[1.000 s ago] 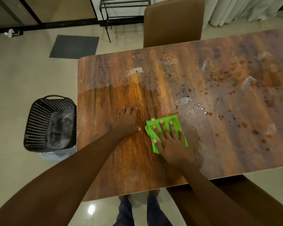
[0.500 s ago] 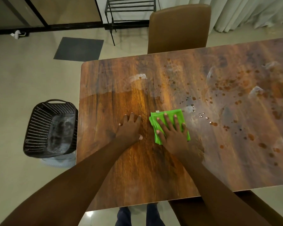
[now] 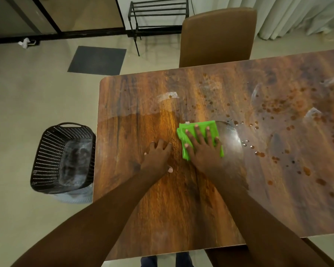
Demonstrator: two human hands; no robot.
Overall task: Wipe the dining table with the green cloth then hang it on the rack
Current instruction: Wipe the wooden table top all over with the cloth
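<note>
The wooden dining table (image 3: 135, 218) fills the middle and right of the view, with brown spots and water drops (image 3: 276, 108) across its right half. A folded green cloth (image 3: 199, 126) lies flat on the table near the middle. My right hand (image 3: 201, 149) presses down on it with fingers spread. My left hand (image 3: 157, 158) rests flat on the bare wood just left of the cloth, holding nothing. A black metal rack (image 3: 158, 15) stands on the floor against the far wall, beyond the table.
A brown chair (image 3: 218, 37) stands at the table's far edge. A black perforated basket (image 3: 64, 158) sits on the floor by the left edge. A dark mat (image 3: 96, 59) lies on the floor further back. Curtains (image 3: 289, 14) hang at top right.
My right hand has slid the green cloth away from me, toward the water drops. My left hand stays flat beside it.
</note>
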